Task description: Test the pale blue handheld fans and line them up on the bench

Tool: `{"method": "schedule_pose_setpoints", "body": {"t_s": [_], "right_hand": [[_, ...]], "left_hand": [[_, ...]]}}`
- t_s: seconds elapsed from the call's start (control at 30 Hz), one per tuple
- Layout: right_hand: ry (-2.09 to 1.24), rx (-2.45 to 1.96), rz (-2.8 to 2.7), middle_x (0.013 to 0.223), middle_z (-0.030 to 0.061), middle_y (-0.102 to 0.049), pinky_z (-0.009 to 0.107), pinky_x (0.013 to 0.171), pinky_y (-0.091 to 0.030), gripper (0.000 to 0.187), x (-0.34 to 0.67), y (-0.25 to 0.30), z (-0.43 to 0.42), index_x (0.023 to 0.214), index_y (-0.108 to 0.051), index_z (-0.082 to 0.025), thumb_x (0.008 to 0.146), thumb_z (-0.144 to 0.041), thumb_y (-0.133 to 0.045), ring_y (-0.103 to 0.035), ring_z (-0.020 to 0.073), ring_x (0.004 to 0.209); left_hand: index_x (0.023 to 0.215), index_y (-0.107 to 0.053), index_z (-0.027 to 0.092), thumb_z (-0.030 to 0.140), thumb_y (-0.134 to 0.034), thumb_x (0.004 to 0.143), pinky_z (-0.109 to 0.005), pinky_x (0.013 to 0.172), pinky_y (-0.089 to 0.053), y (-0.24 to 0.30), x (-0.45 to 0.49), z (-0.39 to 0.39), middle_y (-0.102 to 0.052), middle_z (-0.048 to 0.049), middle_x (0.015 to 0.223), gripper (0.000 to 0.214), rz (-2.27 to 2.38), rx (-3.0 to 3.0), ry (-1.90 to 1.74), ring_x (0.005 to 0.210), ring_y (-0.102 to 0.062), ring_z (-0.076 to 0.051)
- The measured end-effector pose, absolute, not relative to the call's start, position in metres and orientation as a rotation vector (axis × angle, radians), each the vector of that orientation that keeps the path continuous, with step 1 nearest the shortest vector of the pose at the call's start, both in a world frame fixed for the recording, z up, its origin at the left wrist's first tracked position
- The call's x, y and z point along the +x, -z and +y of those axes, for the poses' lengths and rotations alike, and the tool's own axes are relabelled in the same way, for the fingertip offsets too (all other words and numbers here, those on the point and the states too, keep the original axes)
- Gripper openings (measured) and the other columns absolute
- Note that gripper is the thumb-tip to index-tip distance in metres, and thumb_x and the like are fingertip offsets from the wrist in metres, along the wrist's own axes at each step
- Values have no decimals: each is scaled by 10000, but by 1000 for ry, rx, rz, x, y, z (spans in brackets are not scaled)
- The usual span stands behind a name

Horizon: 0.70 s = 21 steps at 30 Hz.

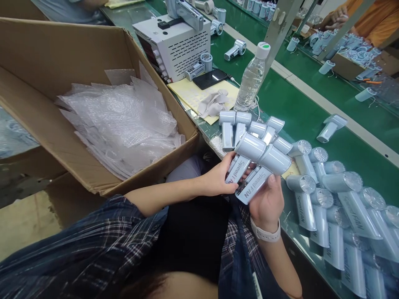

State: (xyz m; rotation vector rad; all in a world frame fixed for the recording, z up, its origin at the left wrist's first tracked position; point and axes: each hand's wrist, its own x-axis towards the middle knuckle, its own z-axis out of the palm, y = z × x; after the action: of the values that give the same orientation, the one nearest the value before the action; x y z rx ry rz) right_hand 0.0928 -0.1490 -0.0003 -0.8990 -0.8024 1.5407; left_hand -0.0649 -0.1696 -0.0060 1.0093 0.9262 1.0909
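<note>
Two pale blue-grey handheld fans marked "Speed FAN" are held side by side in front of my body. My left hand (222, 176) is closed around the handle of the left handheld fan (239, 168). The right handheld fan (254, 185) lies in my right hand (268, 203), whose fingers wrap it from behind and below, partly hidden. Their round heads touch or nearly touch. Just beyond my hands stand several more fans (227, 133) at the bench edge. To the right, many wrapped fans (305, 207) lie in piled rows.
At left an open cardboard box (162, 166) holds bubble-wrap bags (118, 120). On the bench are a white power supply (177, 45), a phone (211, 79), a crumpled cloth (214, 104) and a water bottle (251, 79). Single fans lie on the green belt (289, 97). Co-workers sit beyond.
</note>
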Motion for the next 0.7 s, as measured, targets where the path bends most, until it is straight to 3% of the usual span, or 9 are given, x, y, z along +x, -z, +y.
{"method": "schedule_pose_setpoints", "body": {"t_s": [0.17, 0.33, 0.43, 0.5, 0.6, 0.7], "right_hand": [[-1616, -862, -741, 1006, 12, -748, 447, 837, -621, 295, 97, -1, -147, 1208, -641, -311, 921, -372, -613, -723, 222, 899], [-1695, -844, -764, 877, 10, -739, 443, 771, -616, 289, 100, 0, -144, 1175, -638, -284, 906, -388, -627, -710, 223, 771], [-1607, -868, -830, 954, 16, -743, 461, 865, -595, 330, 106, 5, -144, 1172, -635, -277, 861, -372, -693, -715, 236, 889], [-1486, -908, -967, 1066, 30, -741, 490, 966, -558, 423, 112, 5, -145, 1157, -634, -270, 772, -317, -803, -700, 259, 1030], [-1355, -850, -1327, 1210, 72, -727, 570, 1125, -444, 540, 121, 0, -144, 1098, -656, -265, 627, -204, -914, -633, 319, 1240], [-1207, -702, -1599, 1284, 61, -720, 620, 1218, -317, 487, 125, -6, -142, 1046, -700, -297, 624, -184, -914, -552, 336, 1370]], "left_hand": [[1435, -309, 218, 358, -773, 751, -412, 905, -552, 23, -66, -168, -654, -101, 1183, 838, 672, 825, -1173, 1066, -670, -274], [1252, -442, 190, 545, -709, 841, -421, 917, -527, 18, -67, -165, -670, -96, 1092, 606, 742, 886, -1184, 1013, -674, -267], [1203, -495, 183, 433, -723, 847, -399, 906, -512, 7, -74, -166, -677, -65, 1023, 491, 965, 1031, -1160, 991, -664, -254], [1161, -545, 180, 368, -795, 775, -396, 918, -506, 1, -79, -166, -685, -70, 1030, 497, 1075, 1139, -1199, 1005, -663, -263], [1037, -635, 195, 385, -893, 667, -482, 1082, -448, -1, -87, -164, -712, -118, 1110, 489, 1056, 1382, -1325, 1158, -649, -327], [910, -684, 232, 415, -771, 832, -546, 1253, -246, 3, -90, -163, -751, -113, 1123, 217, 1057, 1597, -1463, 1292, -609, -303]]}}
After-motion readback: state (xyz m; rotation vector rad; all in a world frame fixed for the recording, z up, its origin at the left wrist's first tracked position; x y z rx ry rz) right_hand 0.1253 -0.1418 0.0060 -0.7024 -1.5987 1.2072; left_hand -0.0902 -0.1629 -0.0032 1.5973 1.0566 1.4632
